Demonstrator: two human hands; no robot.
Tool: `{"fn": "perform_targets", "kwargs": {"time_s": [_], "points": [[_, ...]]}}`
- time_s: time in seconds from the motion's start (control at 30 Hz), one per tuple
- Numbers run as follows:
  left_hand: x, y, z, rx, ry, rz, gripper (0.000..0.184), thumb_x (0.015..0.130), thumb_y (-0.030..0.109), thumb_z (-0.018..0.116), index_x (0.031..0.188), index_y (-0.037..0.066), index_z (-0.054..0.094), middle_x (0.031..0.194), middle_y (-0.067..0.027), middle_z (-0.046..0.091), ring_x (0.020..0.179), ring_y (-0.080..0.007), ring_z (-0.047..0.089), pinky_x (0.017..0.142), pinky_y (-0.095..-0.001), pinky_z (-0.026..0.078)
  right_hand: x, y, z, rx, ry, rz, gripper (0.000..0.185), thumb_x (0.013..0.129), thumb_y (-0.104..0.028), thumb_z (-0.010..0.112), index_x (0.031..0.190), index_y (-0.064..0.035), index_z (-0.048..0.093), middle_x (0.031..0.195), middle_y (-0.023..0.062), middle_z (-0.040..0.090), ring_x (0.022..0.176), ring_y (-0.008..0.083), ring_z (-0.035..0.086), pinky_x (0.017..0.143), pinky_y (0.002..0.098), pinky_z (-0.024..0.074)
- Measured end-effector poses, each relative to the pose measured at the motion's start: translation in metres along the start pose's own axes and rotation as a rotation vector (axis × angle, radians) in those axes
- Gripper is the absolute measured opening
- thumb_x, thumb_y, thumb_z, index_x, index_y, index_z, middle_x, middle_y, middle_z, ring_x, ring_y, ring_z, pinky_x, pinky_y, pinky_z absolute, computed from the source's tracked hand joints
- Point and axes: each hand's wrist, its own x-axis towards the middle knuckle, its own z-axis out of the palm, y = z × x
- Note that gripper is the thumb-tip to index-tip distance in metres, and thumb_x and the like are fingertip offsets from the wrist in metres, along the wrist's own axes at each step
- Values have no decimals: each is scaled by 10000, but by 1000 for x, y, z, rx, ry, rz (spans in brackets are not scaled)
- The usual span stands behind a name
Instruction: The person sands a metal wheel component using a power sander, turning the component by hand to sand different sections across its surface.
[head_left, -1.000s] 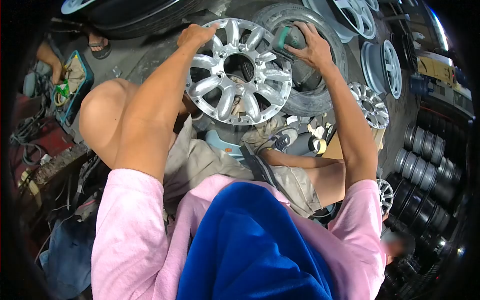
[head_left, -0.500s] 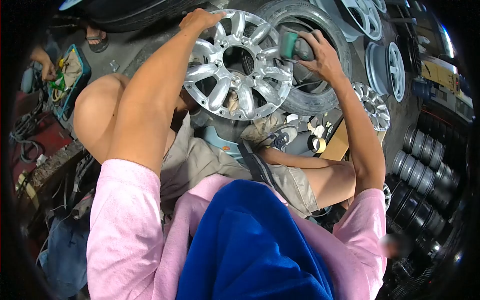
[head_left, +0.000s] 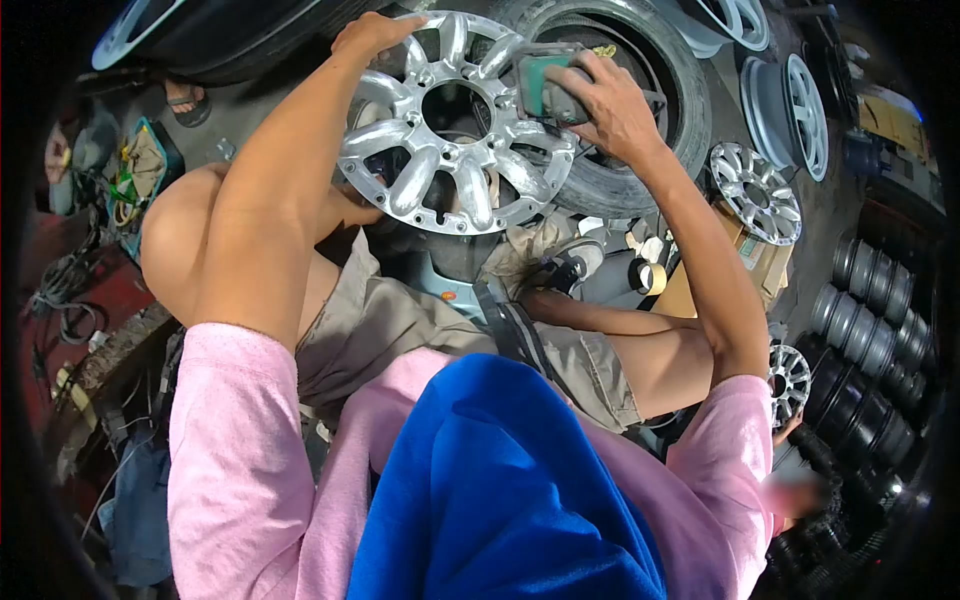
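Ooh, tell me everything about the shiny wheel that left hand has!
It's a silver, metal-looking wheel face. Plump, rounded spokes spread from a big centre hole to a round rim, with small holes around hub and rim. Its spokes gleam in patches. It faces the camera, the left hand on its upper left edge. The right hand holds a green and dark power tool over its upper right part; whether they touch is unclear. A tyre shows partly behind it.

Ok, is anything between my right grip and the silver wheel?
Yes: the green and dark tool in your right grip sits between it and the silver wheel, at the wheel's upper right as pictured. Nothing else visible intervenes.
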Motion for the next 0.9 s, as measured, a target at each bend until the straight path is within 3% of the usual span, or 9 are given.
{"fn": "perform_targets", "kwargs": {"time_s": [0.37, 0.57, 0.63, 0.67, 0.73, 0.9], "points": [[-21, 9, -10, -2, 33, -17, 925, 743, 857, 647, 1104, 15, 766, 964, -160, 736, 849, -282, 714, 746, -421, 568, -15, 38, 11, 7, 53, 18, 913, 660, -183, 918, 1449, -293, 472, 1336, 100, 512, 1253, 353, 547, 1019, 463, 487], [-19, 14, -13, -7, -10, -12, 904, 754, 837, 648, 1088, 5, 764, 981, -159, 741, 907, -293, 720, 798, -438, 560, -8, 10, 8, -67, -11, -43, 942, 636, -176, 931, 1450, -300, 474, 1339, 94, 500, 1224, 340, 539, 1012, 459, 478], [-22, 17, -15, 49, -15, -78, 824, 773, 812, 649, 1162, 97, 777, 1078, -81, 770, 1088, -261, 714, 933, -418, 533, -9, 9, 8, -81, -26, -42, 947, 634, -179, 932, 1453, -307, 475, 1344, 92, 495, 1211, 331, 537, 1003, 454, 477], [-23, 16, -17, 53, -11, -82, 824, 773, 812, 649, 1162, 97, 777, 1078, -81, 770, 1088, -261, 714, 933, -418, 533, -11, 13, 11, -46, -8, -38, 944, 636, -182, 931, 1453, -310, 475, 1344, 94, 495, 1216, 333, 536, 1004, 456, 476], [-27, 16, -18, 41, 13, -12, 934, 752, 846, 640, 1131, 2, 761, 987, -167, 738, 900, -304, 718, 817, -448, 554, -17, 26, 15, 7, 5, -7, 923, 655, -186, 922, 1453, -318, 476, 1341, 101, 495, 1240, 340, 533, 1000, 464, 479], [-22, 11, -14, 54, 34, 13, 965, 749, 860, 627, 1167, 0, 753, 1041, -184, 742, 965, -323, 721, 867, -475, 559, -29, 44, 23, 37, 46, 84, 902, 672, -203, 916, 1452, -318, 478, 1353, 109, 509, 1256, 350, 528, 993, 476, 488]]}}
